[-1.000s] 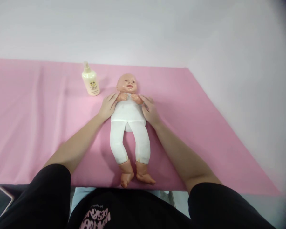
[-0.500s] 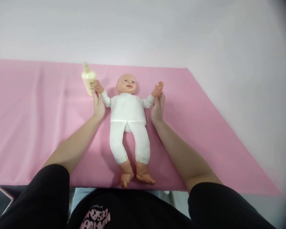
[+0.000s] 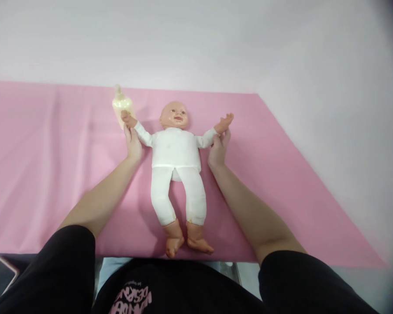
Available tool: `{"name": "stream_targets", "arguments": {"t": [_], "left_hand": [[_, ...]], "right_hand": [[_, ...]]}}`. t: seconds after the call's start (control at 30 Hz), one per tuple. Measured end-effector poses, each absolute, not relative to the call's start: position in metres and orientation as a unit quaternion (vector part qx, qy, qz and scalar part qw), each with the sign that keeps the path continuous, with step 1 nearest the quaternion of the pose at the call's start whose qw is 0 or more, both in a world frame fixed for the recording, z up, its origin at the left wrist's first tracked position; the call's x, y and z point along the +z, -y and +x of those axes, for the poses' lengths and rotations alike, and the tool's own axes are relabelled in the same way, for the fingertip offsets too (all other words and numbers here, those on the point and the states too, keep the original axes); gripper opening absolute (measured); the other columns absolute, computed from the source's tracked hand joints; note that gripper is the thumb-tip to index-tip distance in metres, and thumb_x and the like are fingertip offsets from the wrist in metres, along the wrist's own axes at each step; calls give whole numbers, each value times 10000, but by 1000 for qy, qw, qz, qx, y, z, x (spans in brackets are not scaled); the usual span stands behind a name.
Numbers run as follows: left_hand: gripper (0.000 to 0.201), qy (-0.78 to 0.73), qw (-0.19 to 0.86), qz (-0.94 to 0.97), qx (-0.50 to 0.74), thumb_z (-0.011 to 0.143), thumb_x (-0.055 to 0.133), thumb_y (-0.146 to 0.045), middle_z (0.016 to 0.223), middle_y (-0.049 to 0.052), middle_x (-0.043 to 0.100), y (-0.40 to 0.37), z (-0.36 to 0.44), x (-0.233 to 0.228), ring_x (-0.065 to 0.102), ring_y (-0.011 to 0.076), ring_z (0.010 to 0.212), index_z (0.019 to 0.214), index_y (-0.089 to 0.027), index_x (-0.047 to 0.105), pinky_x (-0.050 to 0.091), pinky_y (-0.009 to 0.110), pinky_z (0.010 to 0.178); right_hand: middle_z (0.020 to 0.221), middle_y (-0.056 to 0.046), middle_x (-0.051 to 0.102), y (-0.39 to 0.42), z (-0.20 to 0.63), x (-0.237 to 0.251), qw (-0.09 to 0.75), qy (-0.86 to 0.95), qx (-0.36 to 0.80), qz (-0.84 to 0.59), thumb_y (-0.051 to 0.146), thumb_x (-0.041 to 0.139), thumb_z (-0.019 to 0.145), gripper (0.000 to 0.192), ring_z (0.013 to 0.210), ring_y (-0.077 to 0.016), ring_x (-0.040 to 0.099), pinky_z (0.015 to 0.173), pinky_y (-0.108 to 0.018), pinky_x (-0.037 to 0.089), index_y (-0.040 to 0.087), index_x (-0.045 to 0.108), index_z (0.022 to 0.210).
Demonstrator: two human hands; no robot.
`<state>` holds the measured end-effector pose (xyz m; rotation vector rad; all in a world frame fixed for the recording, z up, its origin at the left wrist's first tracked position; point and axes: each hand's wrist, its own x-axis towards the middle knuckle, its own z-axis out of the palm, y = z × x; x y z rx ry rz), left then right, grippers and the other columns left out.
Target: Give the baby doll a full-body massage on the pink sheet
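A bald baby doll (image 3: pixel 176 148) in a white top and white trousers lies on its back, its bare feet toward me. My left hand (image 3: pixel 133 143) is closed on the doll's forearm at the left, just below the doll's hand. On the other side my right hand (image 3: pixel 218 146) grips the doll's other forearm near the wrist. Both doll arms are spread outward and slightly raised. Some of my fingertips are hidden behind the doll's wrists. A pale yellow pump bottle (image 3: pixel 121 104) stands behind the doll's hand at the left, partly covered by it.
The doll lies on a pink padded surface (image 3: pixel 52 174) with a few creases at the left. A white wall (image 3: pixel 183 43) runs along the back and right. At the lower left, a phone (image 3: pixel 0 277) lies beside my sleeve, below the pink edge.
The doll's arms have spread farther apart, each hand moving outward with mine. The doll's hand at the left now covers more of the bottle. Its body and legs have stayed put.
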<state>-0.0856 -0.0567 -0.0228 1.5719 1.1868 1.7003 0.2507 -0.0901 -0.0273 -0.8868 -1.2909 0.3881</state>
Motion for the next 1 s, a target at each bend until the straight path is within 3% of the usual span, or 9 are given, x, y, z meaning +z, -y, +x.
{"name": "stream_targets", "arguments": {"t": [0.13,0.27,0.37,0.57,0.77,0.87,1.0], "left_hand": [[715,-426,248,629,601,1016,358,-687,1697,108,328,78,-68,-2,286,232,1595,1605,-284,302,218,436,1326],[683,-380,178,774,474,1025,323,-675,1522,155,553,89,-56,7,495,293,1446,1523,-234,473,321,505,1263],[669,-375,130,814,425,1042,272,-648,1445,158,610,89,-54,7,557,299,1356,1482,-216,532,375,518,1218],[660,-386,146,776,477,1034,334,-650,1473,168,585,90,-56,6,524,293,1401,1499,-208,490,353,498,1240],[673,-399,258,613,632,990,454,-686,1636,121,422,91,-58,11,367,252,1552,1507,-257,430,255,410,1309],[545,-422,299,493,699,1025,477,-591,1636,89,426,84,-63,9,393,213,1539,1471,-281,431,304,379,1294],[367,-458,379,341,728,1097,339,-365,1575,84,505,71,-73,2,518,160,1446,1446,-277,409,393,341,1239]], "right_hand": [[1599,-95,475,109,231,-7,635,618,186,-425,460,514,981,571,1478,-263,472,1252,-559,384,281,419,1514],[1460,-90,619,122,220,3,523,716,164,-433,505,501,1002,483,1373,-268,560,1225,-537,411,291,547,1433],[1451,-86,628,125,218,5,496,745,140,-423,512,463,1021,472,1359,-276,563,1226,-540,402,296,572,1426],[1499,-93,582,121,221,-2,522,716,166,-434,576,479,1006,550,1410,-285,523,1249,-549,372,303,510,1482],[1633,-71,423,113,227,-7,616,636,215,-412,545,497,996,627,1515,-263,420,1279,-561,329,328,345,1564],[1645,-44,397,102,236,-13,663,589,205,-414,482,476,989,574,1537,-257,388,1281,-586,314,346,375,1538],[1632,-34,397,82,252,-33,726,458,255,-445,354,412,945,559,1521,-232,412,1263,-594,349,338,401,1503]]}}
